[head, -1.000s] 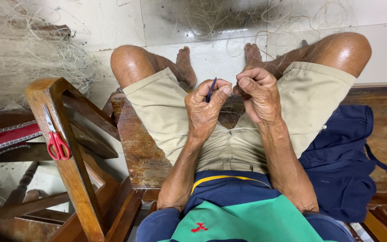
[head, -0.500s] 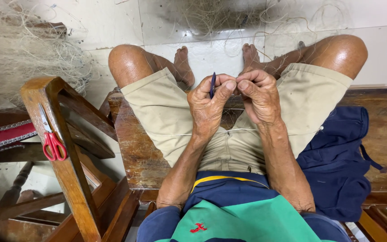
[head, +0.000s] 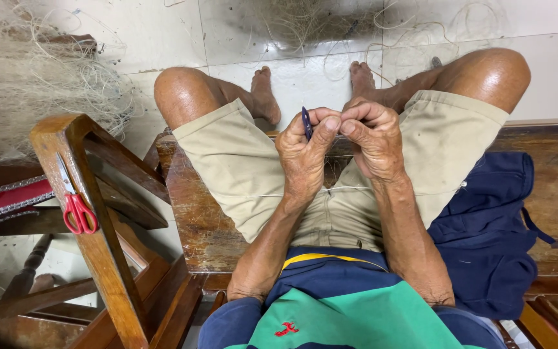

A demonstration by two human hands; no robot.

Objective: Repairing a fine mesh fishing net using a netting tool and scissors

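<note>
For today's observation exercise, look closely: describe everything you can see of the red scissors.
The scissors are small, with two red looped handles that look like plastic and slim grey metal blades. The blades are closed and point up and slightly left; the handles hang lowest. They lie flat against a sloping wooden chair rail at the left of the picture, touching only that wood. How they are fixed there cannot be seen. Neither of the hands is near them.
</note>
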